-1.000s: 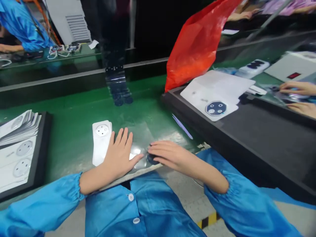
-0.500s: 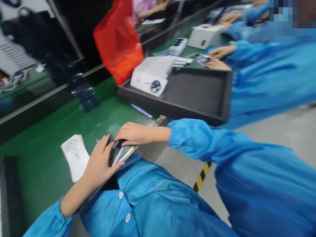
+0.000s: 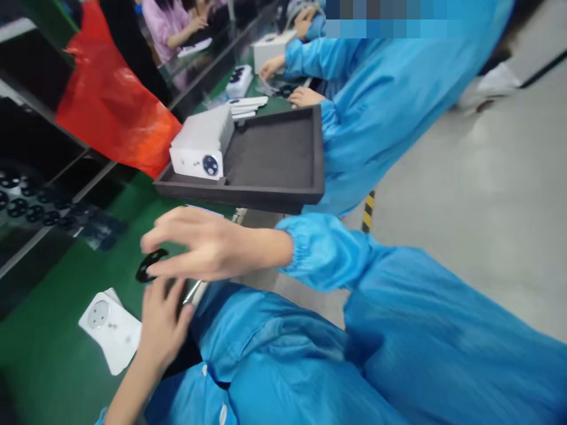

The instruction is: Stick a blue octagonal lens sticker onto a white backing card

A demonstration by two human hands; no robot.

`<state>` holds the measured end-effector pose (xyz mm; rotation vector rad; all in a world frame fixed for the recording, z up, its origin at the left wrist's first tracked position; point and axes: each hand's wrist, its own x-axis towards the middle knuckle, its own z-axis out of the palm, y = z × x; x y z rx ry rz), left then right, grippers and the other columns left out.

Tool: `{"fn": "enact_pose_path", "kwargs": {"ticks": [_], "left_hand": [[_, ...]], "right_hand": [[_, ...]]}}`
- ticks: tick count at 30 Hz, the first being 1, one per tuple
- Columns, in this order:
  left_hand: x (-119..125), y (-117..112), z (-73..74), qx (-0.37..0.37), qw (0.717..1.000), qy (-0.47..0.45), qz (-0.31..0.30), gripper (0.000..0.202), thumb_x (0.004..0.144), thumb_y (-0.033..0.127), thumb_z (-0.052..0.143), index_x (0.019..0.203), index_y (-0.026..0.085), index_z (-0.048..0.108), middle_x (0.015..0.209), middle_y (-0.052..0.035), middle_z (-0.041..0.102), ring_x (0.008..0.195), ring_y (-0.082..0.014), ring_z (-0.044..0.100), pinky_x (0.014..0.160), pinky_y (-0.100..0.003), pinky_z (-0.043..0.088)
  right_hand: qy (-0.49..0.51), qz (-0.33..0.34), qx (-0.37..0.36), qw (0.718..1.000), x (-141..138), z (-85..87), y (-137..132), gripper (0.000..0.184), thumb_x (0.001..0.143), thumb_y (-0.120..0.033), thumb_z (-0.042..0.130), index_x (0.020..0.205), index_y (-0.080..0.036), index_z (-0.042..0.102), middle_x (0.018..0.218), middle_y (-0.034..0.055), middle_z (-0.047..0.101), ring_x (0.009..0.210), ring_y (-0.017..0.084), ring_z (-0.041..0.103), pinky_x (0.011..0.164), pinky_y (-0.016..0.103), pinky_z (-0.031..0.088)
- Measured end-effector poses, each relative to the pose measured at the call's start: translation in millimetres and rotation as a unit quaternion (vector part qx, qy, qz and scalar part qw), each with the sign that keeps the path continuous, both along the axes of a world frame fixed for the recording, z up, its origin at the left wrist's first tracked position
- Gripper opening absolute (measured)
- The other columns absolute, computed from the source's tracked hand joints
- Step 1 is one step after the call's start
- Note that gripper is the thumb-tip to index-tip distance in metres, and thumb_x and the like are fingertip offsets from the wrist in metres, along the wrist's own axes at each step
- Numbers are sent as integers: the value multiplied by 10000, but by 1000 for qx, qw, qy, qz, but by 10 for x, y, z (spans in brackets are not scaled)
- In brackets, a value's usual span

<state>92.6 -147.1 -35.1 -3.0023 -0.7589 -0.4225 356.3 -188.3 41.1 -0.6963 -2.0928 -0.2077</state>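
Right hand (image 3: 208,245) now lifted off green belt (image 3: 57,348), pinching black ring (image 3: 150,265) at fingertips. Left hand (image 3: 162,321) flat on belt edge, holding nothing, touching white socket plate (image 3: 110,327). Ring picked up, not yet on plate. Black tray (image 3: 274,195) far right.

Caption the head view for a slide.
Right hand lifts a black ring part above the left hand beside a white cover.

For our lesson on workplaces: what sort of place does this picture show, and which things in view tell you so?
Probably a factory assembly line. People in blue smocks sit along a long green workbench. A black foam tray holds stacked white plastic covers. The right hand holds a small black ring-shaped part.
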Motion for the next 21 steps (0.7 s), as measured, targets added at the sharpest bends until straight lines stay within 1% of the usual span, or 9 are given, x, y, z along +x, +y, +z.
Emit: {"fn": "enact_pose_path", "kwargs": {"ticks": [1, 3, 6, 7, 9, 11, 12, 17, 21], "left_hand": [[14, -57, -4, 2, 1000, 7, -27, 523, 1011, 499, 390, 1391, 166, 523, 1413, -205, 480, 1299, -410, 456, 1002, -583, 417], [31, -169, 1, 11, 997, 9, -71, 516, 988, 455, 485, 1426, 182, 505, 1440, -206, 473, 1274, -394, 484, 974, -554, 441], [-3, -330, 37, 33, 987, -16, -156, 365, 983, 315, 503, 1312, 184, 590, 1284, -156, 613, 1145, -276, 586, 936, -432, 489], [-35, -381, 51, 45, 982, -29, -182, 320, 982, 299, 491, 1253, 183, 617, 1204, -130, 657, 1088, -238, 613, 917, -393, 502], [-134, -461, 74, 79, 977, -58, -190, 284, 973, 297, 488, 1176, 170, 640, 1072, -99, 703, 999, -213, 642, 879, -368, 521], [-286, -485, 84, 113, 982, -80, -130, 307, 954, 284, 501, 1186, 137, 636, 1062, -113, 709, 1008, -239, 647, 882, -396, 531], [-382, -472, 86, 124, 985, -85, -81, 329, 942, 268, 510, 1209, 118, 628, 1098, -132, 703, 1052, -264, 641, 901, -420, 530], [-949, -300, 29, 117, 979, -73, 151, 343, 937, 217, 507, 1231, 77, 617, 1292, -215, 617, 1245, -385, 555, 922, -540, 526], [-1158, -288, -104, 69, 969, -70, 226, 366, 953, 300, 487, 1239, 114, 621, 1356, -200, 576, 1267, -388, 533, 906, -545, 543]], "right_hand": [[80, 18, -44, 996, 53, -2, -44, 246, 1040, -190, 515, 1127, -128, 737, 1115, 121, 677, 1114, 178, 600, 996, 320, 465], [219, 75, -138, 963, 118, -42, -45, 180, 980, -196, 628, 1084, -133, 761, 977, 83, 701, 916, 141, 658, 856, 262, 525], [365, 127, -299, 872, 73, -127, 102, 150, 863, -258, 766, 977, -163, 791, 933, 53, 740, 835, 154, 685, 784, 269, 545], [399, 124, -350, 838, 21, -152, 167, 191, 826, -287, 796, 973, -166, 791, 913, 49, 746, 824, 164, 686, 777, 283, 544], [435, 106, -441, 778, -123, -195, 301, 404, 757, -317, 840, 1122, -168, 753, 854, 32, 741, 772, 165, 672, 745, 299, 533], [429, 87, -508, 742, -301, -240, 442, 680, 715, -314, 862, 1336, -166, 627, 797, 6, 721, 723, 155, 646, 712, 296, 507], [415, 82, -533, 733, -399, -265, 521, 745, 708, -316, 866, 1378, -159, 583, 781, -1, 711, 715, 151, 636, 707, 293, 495], [335, 96, -626, 698, -1009, -394, 1022, 488, 723, -388, 850, 1104, -134, 682, 829, 39, 720, 740, 149, 630, 705, 277, 474], [261, 122, -678, 677, -1622, -521, 1393, 536, 710, -387, 853, 1143, -149, 645, 806, 17, 703, 612, 102, 540, 524, 212, 351]]}}
